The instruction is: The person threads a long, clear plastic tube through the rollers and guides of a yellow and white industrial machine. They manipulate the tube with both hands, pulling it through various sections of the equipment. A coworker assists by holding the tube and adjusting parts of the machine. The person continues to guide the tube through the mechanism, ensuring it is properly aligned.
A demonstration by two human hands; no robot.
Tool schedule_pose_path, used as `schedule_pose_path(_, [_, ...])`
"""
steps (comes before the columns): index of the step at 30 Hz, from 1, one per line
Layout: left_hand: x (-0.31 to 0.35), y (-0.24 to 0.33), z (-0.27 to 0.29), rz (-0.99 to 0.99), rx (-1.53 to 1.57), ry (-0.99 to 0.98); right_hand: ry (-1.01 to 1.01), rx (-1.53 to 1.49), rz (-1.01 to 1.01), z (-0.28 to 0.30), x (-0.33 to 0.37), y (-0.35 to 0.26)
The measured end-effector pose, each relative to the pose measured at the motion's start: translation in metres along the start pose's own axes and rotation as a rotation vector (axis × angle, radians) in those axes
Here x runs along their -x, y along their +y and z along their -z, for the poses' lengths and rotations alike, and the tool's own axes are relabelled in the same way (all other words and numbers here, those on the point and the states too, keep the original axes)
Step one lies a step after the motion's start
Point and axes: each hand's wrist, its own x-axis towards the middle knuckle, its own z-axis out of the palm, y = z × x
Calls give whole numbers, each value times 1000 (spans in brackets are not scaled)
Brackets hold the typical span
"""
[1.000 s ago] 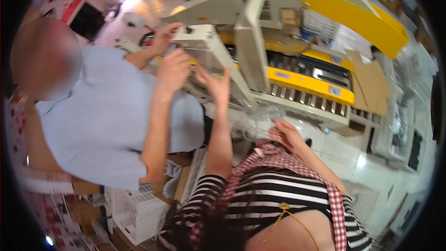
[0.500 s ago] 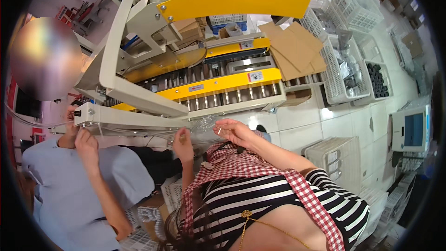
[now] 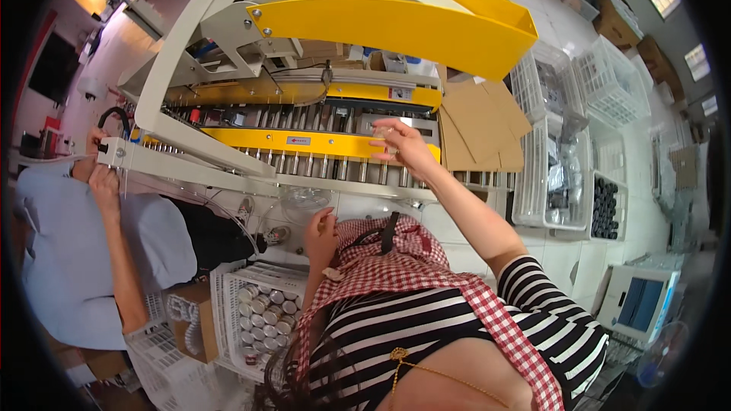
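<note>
My right hand [image 3: 405, 146] is raised over the front yellow rail [image 3: 293, 141] of a roller conveyor machine. Its fingers are bent and apart, and I make out nothing held in them. Lower down, my left hand [image 3: 320, 237] is by the front of my red checked apron [image 3: 411, 262], its fingers curled in. Whatever it may hold is hidden. Just above the left hand, a loose coil of clear tubing [image 3: 304, 199] hangs below the conveyor's edge.
Flat cardboard sheets [image 3: 480, 125] lie at the conveyor's right end. White crates [image 3: 544, 183] stand beyond. A co-worker in a light blue top [image 3: 76, 259] is at left, hands at the machine's beam [image 3: 152, 158]. A crate of round jars [image 3: 266, 316] stands lower left.
My right hand has moved up and right, from beside the tubing to over the yellow rail. My left hand has shifted slightly right. The view has turned, showing the crate of jars.
</note>
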Motion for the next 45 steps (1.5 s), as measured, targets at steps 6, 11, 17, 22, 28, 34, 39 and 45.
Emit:
schedule_pose_path(6, [8, 20, 12, 142, 123, 51, 84, -30, -119, 7, -50, 25])
schedule_pose_path(11, [20, 7, 36, -71, -247, 200, 145, 94, -86, 8, -89, 53])
schedule_pose_path(17, [49, -3, 55, 19, -352, 275, 181, 911, 101, 26, -142, 69])
schedule_pose_path(22, [66, -8, 45, 91, -95, 357, 194, 1701, 28, 38, -184, 40])
schedule_pose_path(28, [88, -8, -26, 321, 308, 670, 35, 2036, -592, 78, -251, 54])
schedule_pose_path(34, [108, 11, -94, 434, 446, 727, -23, 1749, -283, 59, -269, 45])
schedule_pose_path(39, [114, 26, -110, 362, 303, 861, -304, 1846, -17, 15, -278, 50])
schedule_pose_path(45, [146, 0, -121, 388, -53, 894, -328, 1794, -10, 28, -267, 63])
